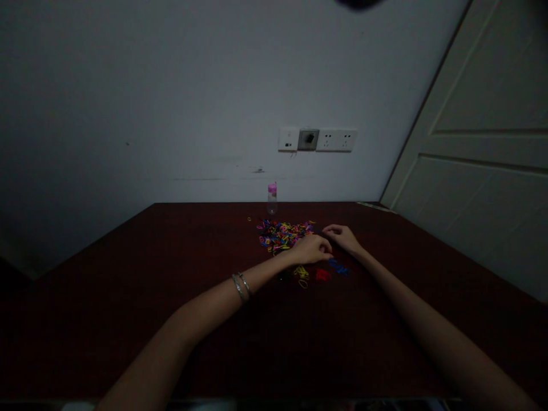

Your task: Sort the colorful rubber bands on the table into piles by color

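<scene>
A mixed pile of small coloured rubber bands point(280, 233) lies in the middle of the dark red-brown table. My left hand point(311, 249) reaches across the front of the pile, its fingers bent together just above a small group of blue rubber bands point(339, 266). Whatever may be in its fingertips is too small to make out. My right hand point(342, 237) rests at the pile's right edge, fingers curled and thumb side hidden. Nearer to me are a group of yellow rubber bands point(301, 273) and a cluster of red rubber bands point(322, 274).
A clear bottle with a pink top point(272, 198) stands behind the pile, close to the wall. White wall sockets point(334, 140) sit above the table point(171, 251). A panelled door point(479, 148) is at the right.
</scene>
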`<state>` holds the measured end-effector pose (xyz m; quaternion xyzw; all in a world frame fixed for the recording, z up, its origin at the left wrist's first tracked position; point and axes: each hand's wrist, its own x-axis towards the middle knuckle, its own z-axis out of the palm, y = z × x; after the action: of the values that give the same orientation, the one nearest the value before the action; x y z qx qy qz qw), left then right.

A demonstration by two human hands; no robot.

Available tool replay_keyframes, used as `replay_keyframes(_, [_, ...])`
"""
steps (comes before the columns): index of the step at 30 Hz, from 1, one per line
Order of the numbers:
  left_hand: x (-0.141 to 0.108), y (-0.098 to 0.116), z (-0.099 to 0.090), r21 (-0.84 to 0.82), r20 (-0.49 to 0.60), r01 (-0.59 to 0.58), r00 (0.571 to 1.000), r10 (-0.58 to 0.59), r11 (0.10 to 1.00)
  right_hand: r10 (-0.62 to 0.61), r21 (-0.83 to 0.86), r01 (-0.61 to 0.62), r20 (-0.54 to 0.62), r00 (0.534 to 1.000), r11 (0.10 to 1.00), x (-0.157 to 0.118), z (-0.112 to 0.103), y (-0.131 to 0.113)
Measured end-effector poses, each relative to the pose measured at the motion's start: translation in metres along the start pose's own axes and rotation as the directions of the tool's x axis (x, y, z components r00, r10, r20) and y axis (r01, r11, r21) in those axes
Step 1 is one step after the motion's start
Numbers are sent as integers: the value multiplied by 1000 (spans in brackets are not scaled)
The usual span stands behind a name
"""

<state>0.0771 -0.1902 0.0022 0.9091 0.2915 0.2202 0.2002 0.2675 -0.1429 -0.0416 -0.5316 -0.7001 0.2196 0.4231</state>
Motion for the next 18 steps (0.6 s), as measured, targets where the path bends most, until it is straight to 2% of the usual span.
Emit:
replay_keyframes(3, [1,-21,-15,-42,-140,28,990,-34,999,33,-9,-33,3,999,999,-2,1,-3])
replay_keyframes(5, [0,-41,-31,-65,-266,91,958,-105,994,54,-33,-53,8,999,998,-3,1,-5])
replay_keyframes(8, [-7,-77,-58,-83,-433,185,878,-203,979,26,-76,-26,-4,1000,997,-4,1,-7])
replay_keyframes(10, [-16,-105,-74,-113,-532,267,797,-285,957,-14,-103,14,-1,1000,995,-4,1,-8])
replay_keyframes(15, [-48,-170,-100,-239,-631,450,601,-490,861,-55,-101,63,79,995,993,-4,2,-10])
replay_keyframes(18, [-67,-192,-105,-272,-606,510,568,-557,816,-59,-77,72,156,986,994,-4,3,-11])
